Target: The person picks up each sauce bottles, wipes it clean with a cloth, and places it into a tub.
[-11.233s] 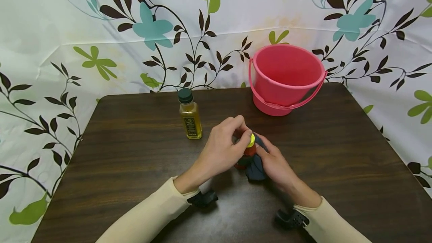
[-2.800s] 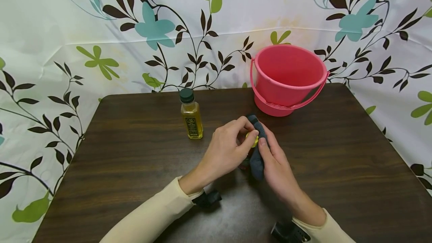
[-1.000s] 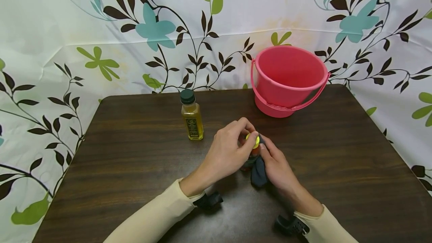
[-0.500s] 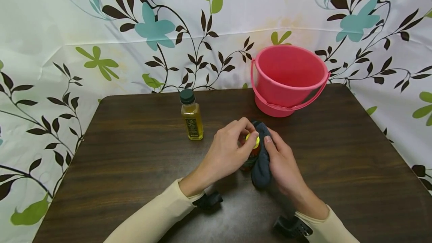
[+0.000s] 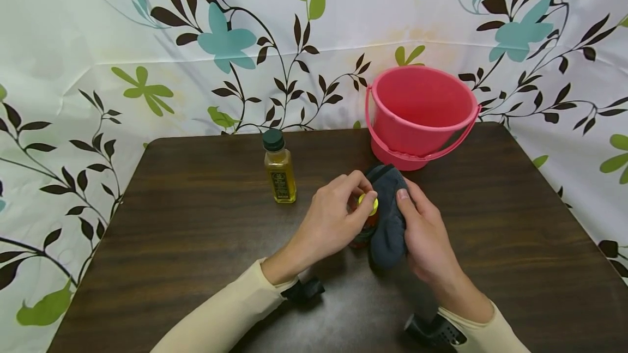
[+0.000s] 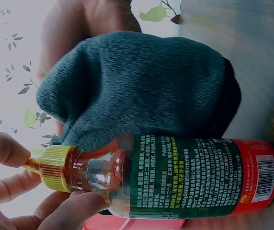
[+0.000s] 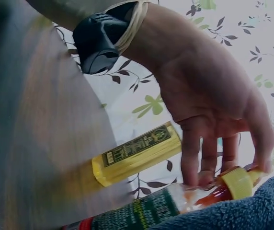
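My left hand [image 5: 328,217] pinches the yellow nozzle cap and neck of a sauce bottle [image 6: 185,177], which stands upright on the table. In the left wrist view its green label with small print and a barcode faces the camera. My right hand [image 5: 429,233] grips a folded blue-grey cloth [image 5: 388,222], thumb on its near side. The cloth lies along the right side of the bottle and overlaps it in the right wrist view. Most of the bottle is hidden behind my left hand in the head view.
A small bottle of yellow oil [image 5: 280,178] with a dark green cap stands to the left. Behind my right hand is a pink bucket [image 5: 402,140], its handle hanging down in front. A patterned curtain [image 5: 171,91] backs the dark wooden table [image 5: 196,244].
The cloth was bunched beside the sauce bottle; now more of it shows, spread taller. My right hand has shifted slightly right with it. My left hand has kept its hold on the cap.
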A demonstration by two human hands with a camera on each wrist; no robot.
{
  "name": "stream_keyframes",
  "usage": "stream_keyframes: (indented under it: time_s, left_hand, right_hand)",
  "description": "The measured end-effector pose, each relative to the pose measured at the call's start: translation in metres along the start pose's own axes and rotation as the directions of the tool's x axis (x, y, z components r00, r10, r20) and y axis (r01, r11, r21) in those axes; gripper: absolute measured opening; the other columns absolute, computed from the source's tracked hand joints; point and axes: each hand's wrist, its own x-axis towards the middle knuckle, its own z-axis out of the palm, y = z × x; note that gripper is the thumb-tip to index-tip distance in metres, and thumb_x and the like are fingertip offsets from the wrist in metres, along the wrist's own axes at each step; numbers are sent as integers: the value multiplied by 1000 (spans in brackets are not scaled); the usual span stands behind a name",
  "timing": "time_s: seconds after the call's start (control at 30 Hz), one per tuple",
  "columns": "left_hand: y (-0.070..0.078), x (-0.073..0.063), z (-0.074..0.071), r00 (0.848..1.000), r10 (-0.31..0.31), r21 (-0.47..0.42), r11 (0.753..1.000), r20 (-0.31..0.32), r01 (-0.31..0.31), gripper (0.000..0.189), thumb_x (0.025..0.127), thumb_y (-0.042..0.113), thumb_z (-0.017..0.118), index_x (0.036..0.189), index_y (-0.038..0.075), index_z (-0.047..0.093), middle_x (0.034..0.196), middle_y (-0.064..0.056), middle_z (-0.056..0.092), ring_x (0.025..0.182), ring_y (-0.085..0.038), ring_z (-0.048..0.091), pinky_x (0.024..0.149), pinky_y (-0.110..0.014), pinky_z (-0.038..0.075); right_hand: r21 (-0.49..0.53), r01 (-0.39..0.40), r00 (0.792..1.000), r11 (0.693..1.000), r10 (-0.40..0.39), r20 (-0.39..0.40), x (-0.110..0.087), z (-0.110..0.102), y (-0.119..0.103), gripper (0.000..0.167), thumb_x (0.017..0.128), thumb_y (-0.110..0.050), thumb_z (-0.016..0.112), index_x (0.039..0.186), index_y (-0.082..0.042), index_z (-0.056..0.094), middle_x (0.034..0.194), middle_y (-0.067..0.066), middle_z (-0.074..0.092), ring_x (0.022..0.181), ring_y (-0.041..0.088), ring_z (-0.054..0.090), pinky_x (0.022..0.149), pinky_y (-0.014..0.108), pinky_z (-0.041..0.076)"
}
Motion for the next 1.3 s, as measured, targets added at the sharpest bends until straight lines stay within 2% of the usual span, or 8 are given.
stream_keyframes:
  time_s: [0.2, 0.43, 0.63, 0.77, 0.97, 1.3]
  left_hand:
    - [0, 1, 0, 1000, -6, 1, 1000, 15, 6, 12, 102, 31, 63, 108, 21, 67, 100, 2, 69, 78, -13, 59, 66, -27, 51]
    - [1, 2, 1, 1000, -4, 17, 1000, 12, 4, 11, 103, 30, 63, 107, 20, 67, 100, 2, 70, 78, -13, 59, 68, -28, 51]
    - [0, 1, -1, 1000, 12, 25, 1000, 3, -12, 11, 103, 29, 63, 106, 20, 67, 100, 2, 71, 80, -17, 62, 68, -28, 51]
    - [0, 1, -1, 1000, 24, 29, 999, -3, -24, 11, 103, 29, 63, 105, 19, 67, 101, 1, 72, 82, -22, 66, 69, -28, 50]
    - [0, 1, -2, 999, 34, 48, 998, -12, -33, 12, 103, 30, 63, 104, 20, 67, 99, 2, 73, 78, -17, 63, 65, -27, 49]
    - [1, 3, -3, 1000, 15, 89, 996, -4, -15, 14, 103, 34, 63, 106, 21, 68, 103, 2, 75, 80, -11, 64, 66, -28, 52]
  right_hand:
    - [64, 27, 1000, 998, -27, -8, -4, -5, -8, 46, 114, -39, 45, 155, -20, 47, 135, 5, 54, 115, 22, 58, 82, 31, 60]
    - [146, 68, 997, 987, -71, 13, -8, -13, -19, 49, 113, -41, 44, 158, -22, 42, 145, 6, 49, 121, 19, 60, 88, 32, 62]
    - [187, 129, 991, 974, -131, 0, -13, -16, -26, 51, 112, -40, 48, 158, -19, 43, 143, 8, 51, 117, 16, 65, 88, 32, 64]
    - [159, 133, 991, 978, -132, -17, -15, -17, -27, 52, 112, -40, 48, 159, -19, 42, 143, 8, 51, 118, 19, 62, 86, 31, 64]
    - [90, 100, 995, 991, -99, -21, -15, -18, -21, 51, 113, -40, 47, 160, -21, 42, 147, 6, 47, 125, 26, 52, 88, 30, 62]
    - [14, 132, 990, 991, -131, -62, -13, -18, -12, 43, 114, -34, 46, 155, -23, 49, 142, 7, 53, 118, 22, 61, 82, 30, 63]
